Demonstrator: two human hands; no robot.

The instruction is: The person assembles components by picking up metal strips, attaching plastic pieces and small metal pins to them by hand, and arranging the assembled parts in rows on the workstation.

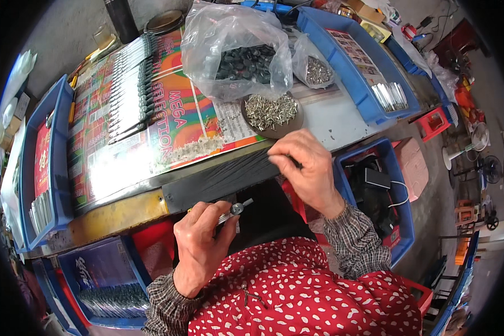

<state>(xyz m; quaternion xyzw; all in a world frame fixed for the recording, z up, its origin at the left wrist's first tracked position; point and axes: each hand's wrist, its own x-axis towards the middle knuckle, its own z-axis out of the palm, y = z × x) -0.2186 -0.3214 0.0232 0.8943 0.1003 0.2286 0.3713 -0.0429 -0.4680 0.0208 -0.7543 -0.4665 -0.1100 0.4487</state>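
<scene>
Low in front of the table edge, my left hand is closed on a silver metal piece with a round end, which sticks out past the thumb and fingertips. My right hand is raised just off the table edge, thumb and index finger pinched together; whatever is between them cannot be made out. Right beyond it sits a round dark dish heaped with small silver metal pins. A clear plastic bag of black round parts slumps behind the dish. Beside it lies a smaller bag of small metal pieces.
Silver rods with dark ends lie in a row on the printed table covering. Blue trays with silver rods stand at the left and far right. Below the edge are a blue bin and a blue crate.
</scene>
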